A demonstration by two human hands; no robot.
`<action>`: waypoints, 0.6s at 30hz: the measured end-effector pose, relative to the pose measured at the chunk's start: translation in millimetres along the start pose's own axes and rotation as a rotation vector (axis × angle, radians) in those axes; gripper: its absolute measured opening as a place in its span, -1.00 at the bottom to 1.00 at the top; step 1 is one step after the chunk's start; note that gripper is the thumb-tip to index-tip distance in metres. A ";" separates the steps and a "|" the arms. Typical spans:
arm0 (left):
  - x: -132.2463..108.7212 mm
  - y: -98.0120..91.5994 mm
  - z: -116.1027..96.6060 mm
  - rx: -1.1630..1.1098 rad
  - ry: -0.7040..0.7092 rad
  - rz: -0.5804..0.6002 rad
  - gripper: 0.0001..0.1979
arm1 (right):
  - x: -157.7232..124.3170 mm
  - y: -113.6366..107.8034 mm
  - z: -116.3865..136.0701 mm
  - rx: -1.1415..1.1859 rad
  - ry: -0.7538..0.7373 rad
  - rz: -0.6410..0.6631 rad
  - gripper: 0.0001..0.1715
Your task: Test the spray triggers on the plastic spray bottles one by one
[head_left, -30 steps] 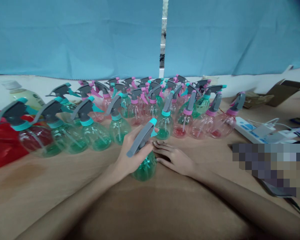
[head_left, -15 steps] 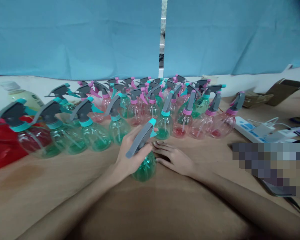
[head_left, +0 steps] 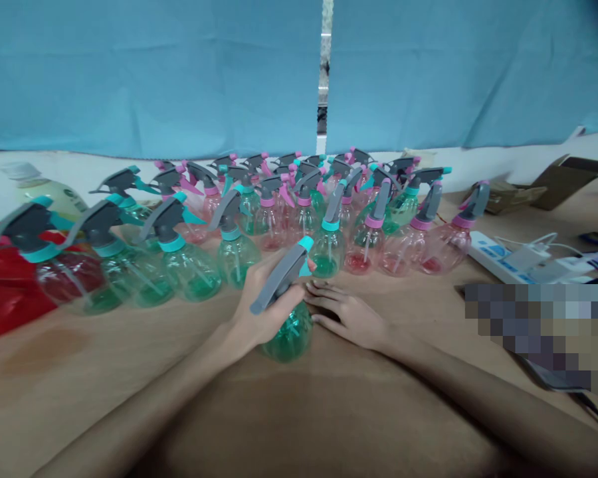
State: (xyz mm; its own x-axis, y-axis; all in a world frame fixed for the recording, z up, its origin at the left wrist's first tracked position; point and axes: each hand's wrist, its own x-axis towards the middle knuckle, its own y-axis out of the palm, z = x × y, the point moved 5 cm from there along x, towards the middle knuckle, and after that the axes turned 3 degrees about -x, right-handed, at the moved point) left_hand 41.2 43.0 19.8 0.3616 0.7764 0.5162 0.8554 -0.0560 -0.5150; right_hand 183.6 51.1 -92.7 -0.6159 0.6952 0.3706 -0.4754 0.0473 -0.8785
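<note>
Your left hand [head_left: 256, 309] is clamped around the neck of the green spray bottle [head_left: 289, 335], just under its grey trigger head. The bottle stands on the worktop [head_left: 329, 411], right in front of you. Your right hand [head_left: 351, 317] lies flat and spread on the worktop, holding nothing, with its fingertips just beside the bottle's neck. Behind them stand crowded rows of spray bottles [head_left: 234, 249], green and pink. A red bag [head_left: 2, 292] lies far left and a power strip [head_left: 491, 255] far right.
</note>
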 end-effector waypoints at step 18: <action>-2.2 1.6 5.7 -0.058 -0.037 0.015 -0.72 | 0.3 -1.6 1.3 -0.005 0.002 0.001 -0.47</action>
State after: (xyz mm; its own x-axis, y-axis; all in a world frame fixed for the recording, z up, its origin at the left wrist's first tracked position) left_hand 39.7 44.8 13.9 0.3616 0.7976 0.4828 0.8704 -0.1032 -0.4814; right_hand 183.4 50.2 -90.7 -0.6149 0.6967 0.3696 -0.4721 0.0502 -0.8801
